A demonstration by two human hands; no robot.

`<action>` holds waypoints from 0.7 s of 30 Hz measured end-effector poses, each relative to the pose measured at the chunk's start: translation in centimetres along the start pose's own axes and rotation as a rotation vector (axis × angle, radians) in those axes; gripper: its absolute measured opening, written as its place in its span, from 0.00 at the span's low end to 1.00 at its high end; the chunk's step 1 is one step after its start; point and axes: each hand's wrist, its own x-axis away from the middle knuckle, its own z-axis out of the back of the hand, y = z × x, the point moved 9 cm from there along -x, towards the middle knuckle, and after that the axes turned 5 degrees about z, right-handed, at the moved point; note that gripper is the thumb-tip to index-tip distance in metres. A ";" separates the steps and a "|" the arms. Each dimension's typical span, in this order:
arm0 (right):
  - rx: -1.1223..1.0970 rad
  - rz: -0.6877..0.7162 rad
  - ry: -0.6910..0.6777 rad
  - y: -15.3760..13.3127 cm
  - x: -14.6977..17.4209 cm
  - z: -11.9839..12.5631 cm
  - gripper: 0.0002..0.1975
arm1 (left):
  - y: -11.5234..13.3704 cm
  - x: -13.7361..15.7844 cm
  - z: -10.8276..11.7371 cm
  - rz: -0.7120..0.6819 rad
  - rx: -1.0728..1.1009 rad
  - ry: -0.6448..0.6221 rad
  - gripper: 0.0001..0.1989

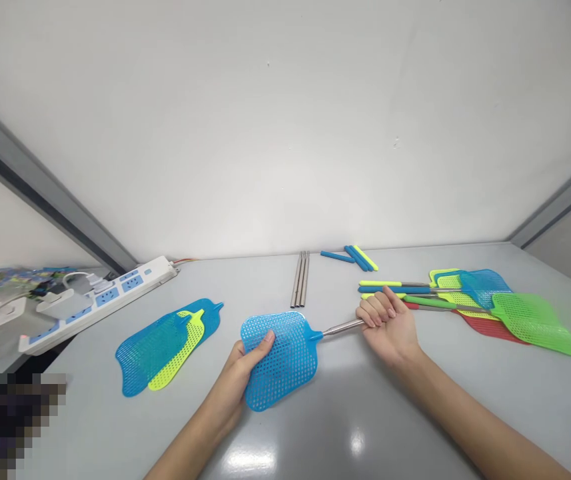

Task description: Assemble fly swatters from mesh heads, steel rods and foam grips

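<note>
Between my hands is a blue fly swatter head [285,360] with a perforated face, joined at its neck to a thin metal rod [342,327]. My left hand [245,367] grips the head by its left edge, thumb on top. Around the rod's other end my right hand [388,327] is closed, its fingers hiding that end. Left of my left hand lie blue and yellow swatter heads [165,347], overlapping on the table. Beyond the held swatter, several metal rods [300,280] lie side by side.
Blue and yellow handle sleeves [358,258] lie near the wall. At right is a pile of swatters with handles [530,320], in green, blue, yellow and red. A white power strip [100,303] with plugged-in chargers runs along the left edge of the grey table [325,440].
</note>
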 end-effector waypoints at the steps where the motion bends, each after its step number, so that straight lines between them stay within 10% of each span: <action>1: 0.001 0.005 0.002 -0.1 0.1 -0.1 0.21 | -0.4 0.1 -0.2 0.044 0.041 -0.020 0.19; 10: 0.019 0.020 0.022 -0.2 0.3 0.1 0.23 | -3.3 0.4 -0.7 0.242 0.185 0.022 0.21; 21: 0.090 0.057 0.051 -0.1 0.9 0.3 0.23 | -3.4 1.0 -0.8 0.153 0.187 0.139 0.20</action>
